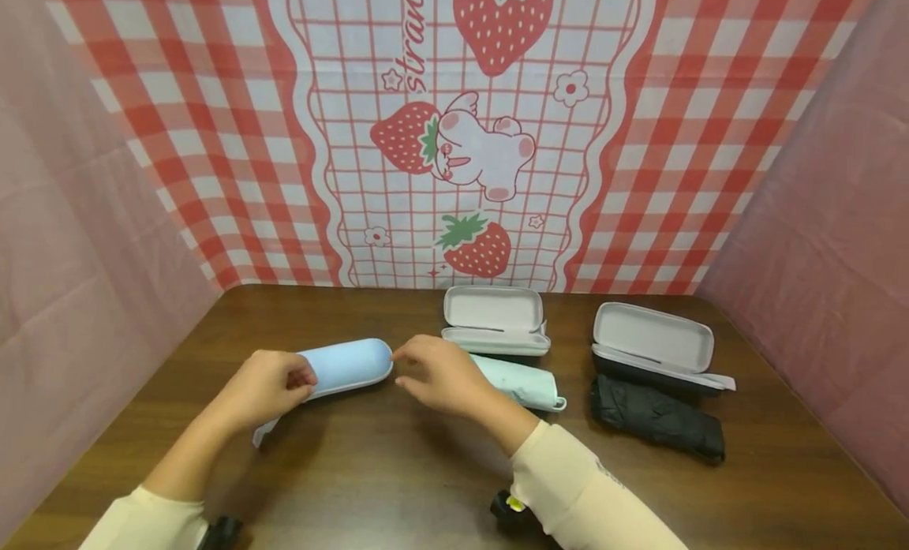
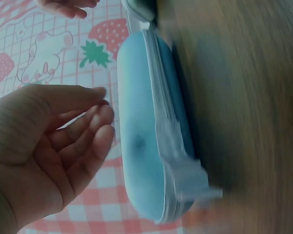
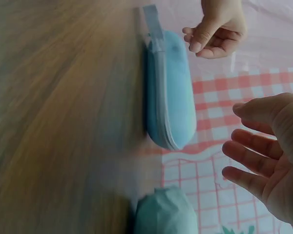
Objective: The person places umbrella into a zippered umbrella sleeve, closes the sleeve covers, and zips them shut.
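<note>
A light blue zip case (image 1: 351, 364) lies closed on the left part of the table, its zipper and grey strap (image 2: 188, 178) showing in the left wrist view. My left hand (image 1: 273, 384) hovers at the case's left end, fingers loosely bent and holding nothing; a small gap separates it from the case in the left wrist view. My right hand (image 1: 443, 374) is near the case's right end with its fingers spread. The right wrist view shows that hand (image 3: 266, 151) apart from the case (image 3: 178, 92).
An open mint case (image 1: 497, 341) with a pale lining stands behind a folded mint umbrella (image 1: 521, 380). To the right, an open black case (image 1: 653, 341) sits behind a folded black umbrella (image 1: 656, 420). A strawberry-print cloth (image 1: 469, 163) hangs at the table's back edge.
</note>
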`<control>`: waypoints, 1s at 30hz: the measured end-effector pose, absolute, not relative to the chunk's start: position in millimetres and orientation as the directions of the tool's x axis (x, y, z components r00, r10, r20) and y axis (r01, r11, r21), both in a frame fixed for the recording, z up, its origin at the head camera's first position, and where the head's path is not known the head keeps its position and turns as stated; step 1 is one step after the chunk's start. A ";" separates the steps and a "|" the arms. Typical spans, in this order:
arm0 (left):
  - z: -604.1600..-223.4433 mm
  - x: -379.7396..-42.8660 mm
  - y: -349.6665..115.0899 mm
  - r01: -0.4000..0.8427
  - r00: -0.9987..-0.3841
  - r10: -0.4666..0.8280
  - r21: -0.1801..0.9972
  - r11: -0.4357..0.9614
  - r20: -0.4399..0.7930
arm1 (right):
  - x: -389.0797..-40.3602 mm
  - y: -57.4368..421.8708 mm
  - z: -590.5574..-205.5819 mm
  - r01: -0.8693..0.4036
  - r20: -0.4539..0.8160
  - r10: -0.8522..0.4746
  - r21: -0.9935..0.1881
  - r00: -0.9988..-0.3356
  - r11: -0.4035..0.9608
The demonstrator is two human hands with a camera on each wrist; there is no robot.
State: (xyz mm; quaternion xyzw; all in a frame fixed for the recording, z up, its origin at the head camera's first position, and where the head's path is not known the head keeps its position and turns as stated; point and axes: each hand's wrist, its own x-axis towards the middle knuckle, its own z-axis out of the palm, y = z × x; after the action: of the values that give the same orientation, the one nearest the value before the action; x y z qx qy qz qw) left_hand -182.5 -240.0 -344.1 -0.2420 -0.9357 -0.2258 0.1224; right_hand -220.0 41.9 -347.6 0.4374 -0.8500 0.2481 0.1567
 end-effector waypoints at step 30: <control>-348.5 -221.6 -142.6 0.493 -0.856 0.237 0.584 0.645 0.461 | -197.7 160.0 -323.3 -0.846 0.474 -0.708 -0.191 -0.524 0.498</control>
State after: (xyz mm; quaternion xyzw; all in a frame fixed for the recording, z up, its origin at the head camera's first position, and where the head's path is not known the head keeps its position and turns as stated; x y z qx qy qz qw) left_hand -221.6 -142.6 -348.5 -0.2048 -0.8901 -0.3680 0.1741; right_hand -197.7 160.0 -323.3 0.4577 -0.8487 0.2038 0.1695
